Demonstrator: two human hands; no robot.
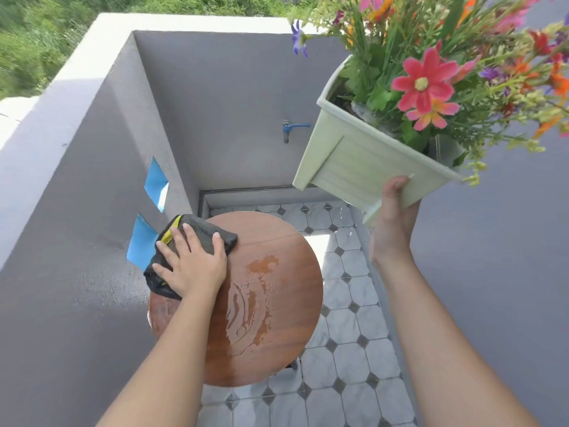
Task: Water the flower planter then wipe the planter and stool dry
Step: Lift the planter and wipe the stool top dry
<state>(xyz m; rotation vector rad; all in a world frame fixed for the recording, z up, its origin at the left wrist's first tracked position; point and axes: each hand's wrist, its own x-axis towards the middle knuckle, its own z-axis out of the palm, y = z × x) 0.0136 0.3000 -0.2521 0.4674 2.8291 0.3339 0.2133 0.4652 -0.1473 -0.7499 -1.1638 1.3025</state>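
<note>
A pale green rectangular planter full of pink, orange and purple flowers hangs tilted in the air at the upper right. My right hand holds it from below, thumb up against its side wall. The round brown wooden stool stands below in the middle, with a streaky patch of water on its top. My left hand presses flat, fingers spread, on a dark grey cloth with a yellow edge lying on the stool's left part.
A blue-handled tap sticks out of the grey back wall. Grey walls close in on the left and right. The floor is white octagonal tile with some water drops. Two blue-lined openings pierce the left wall.
</note>
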